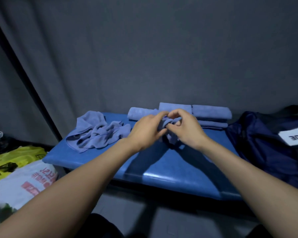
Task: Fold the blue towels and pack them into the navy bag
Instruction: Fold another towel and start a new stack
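A bunched blue towel hangs between both hands above the middle of the blue padded bench. My left hand grips its left side and my right hand pinches its top with curled fingers. Several folded blue towels lie stacked along the bench's far edge, behind my hands. A crumpled heap of blue towels lies on the bench's left end. The navy bag slumps at the right end, with a white label on it.
A yellow plastic bag and a white printed plastic bag sit on the floor at the left. A grey curtain hangs close behind the bench. The grey floor lies below the bench's near edge.
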